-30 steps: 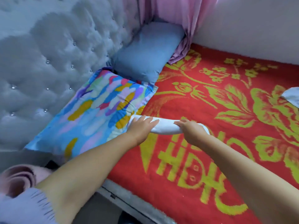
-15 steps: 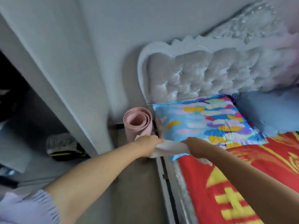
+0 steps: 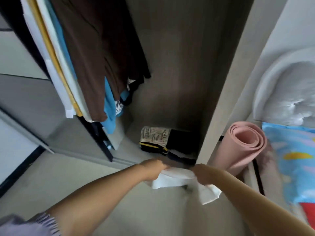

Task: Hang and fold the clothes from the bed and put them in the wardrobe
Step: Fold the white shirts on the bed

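A folded white garment [image 3: 172,179] hangs between both hands in front of the open wardrobe [image 3: 184,74]. My left hand [image 3: 153,169] grips its left end and my right hand [image 3: 202,174] grips its right end; a loose corner droops below the right hand. On the wardrobe floor lie folded clothes [image 3: 163,142], patterned and black. Several hung garments [image 3: 88,57], brown, blue, white and yellow, fill the wardrobe's left side.
A rolled pink mat [image 3: 245,145] stands between the wardrobe's side panel [image 3: 226,86] and the bed. The colourful pillow [image 3: 293,160] and grey tufted headboard [image 3: 286,92] are at the right. A grey sliding door [image 3: 34,106] is at the left.
I have turned left from the bed to the wardrobe, carrying the white garment off the red blanket in both hands. The wardrobe's inside has come into view.
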A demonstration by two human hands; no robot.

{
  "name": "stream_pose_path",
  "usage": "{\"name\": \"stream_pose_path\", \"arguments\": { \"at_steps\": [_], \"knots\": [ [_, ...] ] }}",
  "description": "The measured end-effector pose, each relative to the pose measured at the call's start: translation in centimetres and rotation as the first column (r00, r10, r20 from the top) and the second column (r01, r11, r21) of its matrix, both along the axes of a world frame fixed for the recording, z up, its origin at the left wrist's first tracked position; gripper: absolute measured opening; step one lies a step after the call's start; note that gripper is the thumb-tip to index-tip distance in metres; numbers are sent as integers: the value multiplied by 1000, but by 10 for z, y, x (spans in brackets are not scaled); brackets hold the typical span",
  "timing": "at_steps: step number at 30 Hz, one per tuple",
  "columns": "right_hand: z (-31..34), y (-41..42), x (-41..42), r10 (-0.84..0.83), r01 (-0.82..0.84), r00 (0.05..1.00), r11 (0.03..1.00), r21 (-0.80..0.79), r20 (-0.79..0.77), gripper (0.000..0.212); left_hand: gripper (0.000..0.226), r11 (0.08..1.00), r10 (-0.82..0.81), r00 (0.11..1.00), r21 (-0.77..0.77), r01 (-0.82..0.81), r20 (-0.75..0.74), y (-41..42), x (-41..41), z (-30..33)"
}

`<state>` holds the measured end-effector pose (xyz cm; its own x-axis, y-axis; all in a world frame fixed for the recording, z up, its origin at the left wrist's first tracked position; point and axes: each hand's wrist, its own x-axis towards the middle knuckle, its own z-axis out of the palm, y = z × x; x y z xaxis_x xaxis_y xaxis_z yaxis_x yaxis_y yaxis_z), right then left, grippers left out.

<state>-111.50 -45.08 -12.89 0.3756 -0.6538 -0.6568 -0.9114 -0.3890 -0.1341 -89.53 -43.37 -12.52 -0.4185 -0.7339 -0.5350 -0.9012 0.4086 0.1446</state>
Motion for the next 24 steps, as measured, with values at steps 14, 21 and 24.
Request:
{"name": "stream_pose_path", "arguments": {
  "at_steps": [14, 21, 24],
  "knots": [
    [-73, -178, 141, 0, -7, 984, 999, 39, 177, 59, 54, 996, 90, 996, 8, -90, 1, -162, 142, -74],
    [-153, -319, 162, -27, 26, 984, 1000, 10, 176, 51, 51, 995, 96, 995, -2, -96, 13, -311, 168, -146],
    [-190, -379, 173, -56, 60, 984, 998, -19, 167, 55, 68, 996, 89, 992, -27, -87, 85, -373, 179, -190]
  ]
}}
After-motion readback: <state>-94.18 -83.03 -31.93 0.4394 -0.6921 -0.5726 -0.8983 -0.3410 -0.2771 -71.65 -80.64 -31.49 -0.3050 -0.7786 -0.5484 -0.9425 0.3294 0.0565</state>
